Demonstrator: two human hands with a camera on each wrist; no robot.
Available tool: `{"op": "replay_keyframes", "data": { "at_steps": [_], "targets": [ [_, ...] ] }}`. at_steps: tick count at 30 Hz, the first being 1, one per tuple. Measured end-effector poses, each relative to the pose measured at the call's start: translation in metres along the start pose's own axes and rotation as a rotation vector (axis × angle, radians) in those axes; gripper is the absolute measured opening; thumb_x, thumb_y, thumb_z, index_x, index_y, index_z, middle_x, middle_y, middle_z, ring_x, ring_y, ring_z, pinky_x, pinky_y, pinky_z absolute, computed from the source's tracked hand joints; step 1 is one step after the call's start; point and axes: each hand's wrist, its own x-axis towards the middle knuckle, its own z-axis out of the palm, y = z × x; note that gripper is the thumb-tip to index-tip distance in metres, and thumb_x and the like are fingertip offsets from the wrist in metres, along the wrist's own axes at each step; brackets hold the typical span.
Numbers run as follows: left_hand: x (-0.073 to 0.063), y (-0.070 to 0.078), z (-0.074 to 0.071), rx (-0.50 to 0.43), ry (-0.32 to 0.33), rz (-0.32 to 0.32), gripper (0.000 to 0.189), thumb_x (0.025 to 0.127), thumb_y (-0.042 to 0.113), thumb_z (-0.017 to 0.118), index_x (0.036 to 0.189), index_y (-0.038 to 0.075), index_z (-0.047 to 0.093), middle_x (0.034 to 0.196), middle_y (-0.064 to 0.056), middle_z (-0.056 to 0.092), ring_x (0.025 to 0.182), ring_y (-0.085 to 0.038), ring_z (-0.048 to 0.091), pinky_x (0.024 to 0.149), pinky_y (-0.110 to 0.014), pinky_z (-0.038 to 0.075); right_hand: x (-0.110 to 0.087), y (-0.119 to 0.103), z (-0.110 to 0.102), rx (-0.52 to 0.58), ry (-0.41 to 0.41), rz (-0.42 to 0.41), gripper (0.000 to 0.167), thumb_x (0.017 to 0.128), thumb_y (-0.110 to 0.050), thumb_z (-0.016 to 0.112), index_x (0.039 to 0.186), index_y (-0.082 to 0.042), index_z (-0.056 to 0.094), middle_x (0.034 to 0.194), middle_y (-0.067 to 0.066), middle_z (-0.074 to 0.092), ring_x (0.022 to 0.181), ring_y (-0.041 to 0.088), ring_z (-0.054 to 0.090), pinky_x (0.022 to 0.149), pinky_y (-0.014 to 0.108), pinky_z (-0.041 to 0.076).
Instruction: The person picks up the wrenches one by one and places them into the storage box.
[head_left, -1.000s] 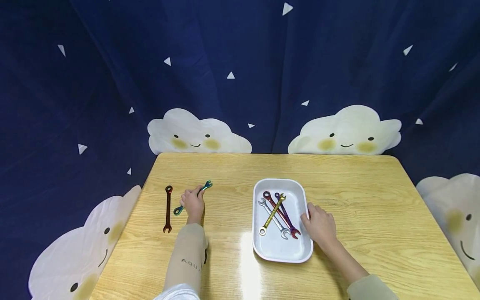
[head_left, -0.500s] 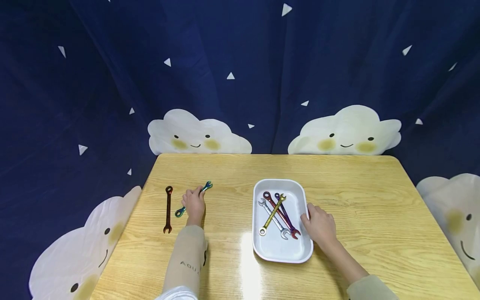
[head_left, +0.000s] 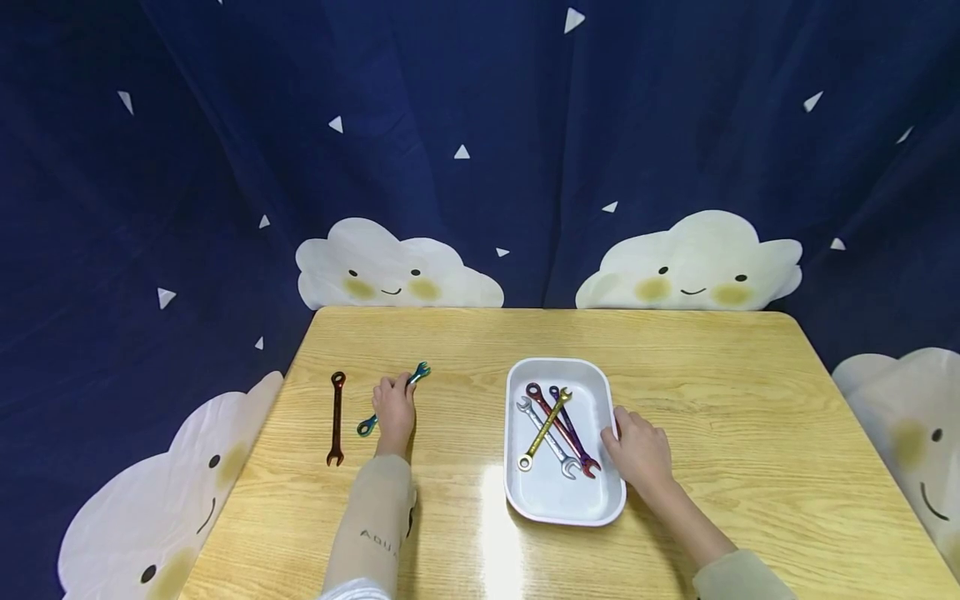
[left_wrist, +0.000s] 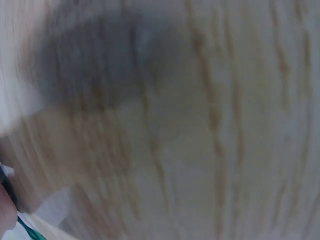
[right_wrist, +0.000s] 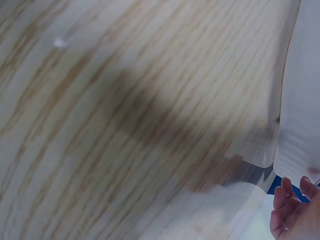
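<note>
My left hand (head_left: 395,412) grips a teal combination wrench (head_left: 420,372) around its middle. Both wrench ends stick out past the fingers, low over the table. In the left wrist view, only a sliver of the fingers (left_wrist: 6,212) and the green-blue shaft (left_wrist: 31,231) show at the corner. To its left lies a dark red wrench (head_left: 337,419). My right hand (head_left: 639,446) holds the right rim of a white tray (head_left: 564,510), thumb over the edge. Inside, a gold wrench (head_left: 546,427) crosses a silver wrench (head_left: 566,462), a red wrench (head_left: 589,467) and a purple wrench (head_left: 557,393).
The wooden table (head_left: 750,400) stretches to the right of the tray and across the gap between the hands. Behind the table's far edge hangs a dark blue curtain (head_left: 480,192) with white clouds (head_left: 690,267).
My left hand has shifted slightly to the right, carrying the teal wrench away from the dark red one. The right hand and the tray stay in place.
</note>
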Motion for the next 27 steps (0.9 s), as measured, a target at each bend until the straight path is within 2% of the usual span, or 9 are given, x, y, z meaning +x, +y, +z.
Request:
{"op": "replay_keyframes", "data": {
  "at_steps": [5, 15, 27],
  "targets": [
    [-0.002, 0.0007, -0.0006, 0.004, 0.03, 0.033, 0.027, 0.091, 0.02, 0.054, 0.114, 0.008, 0.06, 0.099, -0.016, 0.05, 0.09, -0.032, 0.044, 0.077, -0.043, 0.034, 0.0002, 0.0001, -0.0001, -0.003, -0.001, -0.002, 0.031, 0.085, -0.025, 0.051, 0.105, -0.002, 0.056, 0.082, 0.016, 0.06, 0.074, 0.038, 0.057, 0.064, 0.046, 0.039],
    [-0.0061, 0.0045, -0.0024, 0.014, -0.008, 0.067, 0.028, 0.092, 0.02, 0.053, 0.117, 0.008, 0.059, 0.099, -0.015, 0.05, 0.09, -0.031, 0.044, 0.079, -0.042, 0.035, 0.0008, 0.0004, 0.0002, -0.005, 0.008, -0.008, 0.03, 0.084, -0.025, 0.051, 0.102, -0.002, 0.056, 0.079, 0.015, 0.059, 0.071, 0.038, 0.057, 0.063, 0.046, 0.039],
    [-0.0087, 0.0094, 0.0041, 0.032, 0.018, 0.11, 0.027, 0.091, 0.021, 0.055, 0.115, 0.01, 0.061, 0.097, -0.015, 0.051, 0.086, -0.03, 0.046, 0.074, -0.041, 0.038, 0.0008, 0.0, -0.0001, -0.003, 0.005, -0.005, 0.03, 0.085, -0.025, 0.052, 0.104, -0.002, 0.056, 0.082, 0.017, 0.06, 0.074, 0.039, 0.058, 0.065, 0.048, 0.039]
  ]
}}
